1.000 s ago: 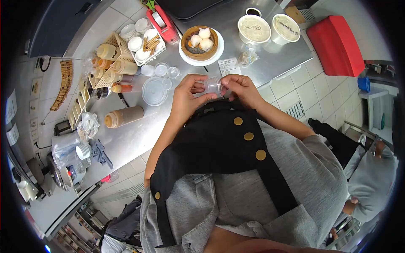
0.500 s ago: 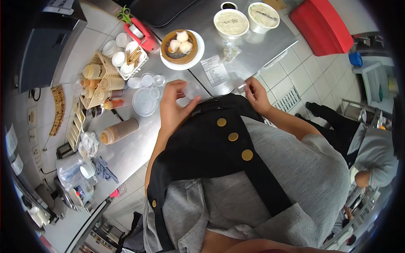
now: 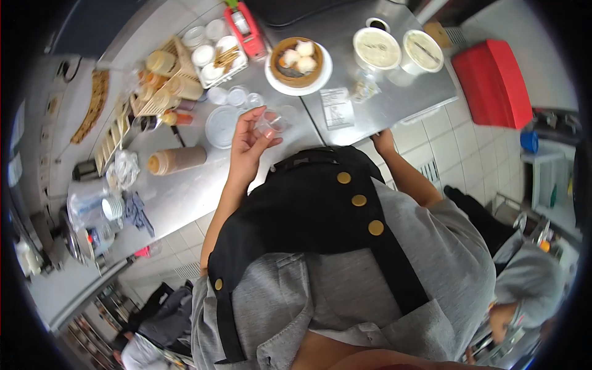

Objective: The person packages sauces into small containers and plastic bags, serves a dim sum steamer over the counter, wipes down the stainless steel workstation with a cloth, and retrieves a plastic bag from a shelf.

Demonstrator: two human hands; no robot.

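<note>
My left hand (image 3: 248,143) holds a small clear plastic cup (image 3: 271,123) between thumb and fingers, above the steel counter. At the counter's front edge is my right hand (image 3: 383,143), its fingers mostly hidden under or behind the edge. Beyond the cup, a bamboo steamer (image 3: 296,62) with several white dumplings rests on a white plate (image 3: 328,75). Small clear cups (image 3: 237,96) and a round clear lid (image 3: 222,127) lie left of my left hand. A printed slip (image 3: 337,109) lies between the plate and my right hand.
Two lidded white tubs (image 3: 377,49) (image 3: 422,52) stand at the back right. Sauce bottles fill a basket (image 3: 179,58) at left; a brown squeeze bottle (image 3: 177,161) lies nearer. A red bin (image 3: 491,84) stands right of the counter. Other people (image 3: 529,281) are at lower right and lower left.
My hands have moved apart. The clear cup stays with my left hand, while my right hand has gone from beside it to the counter's front edge. The view has shifted.
</note>
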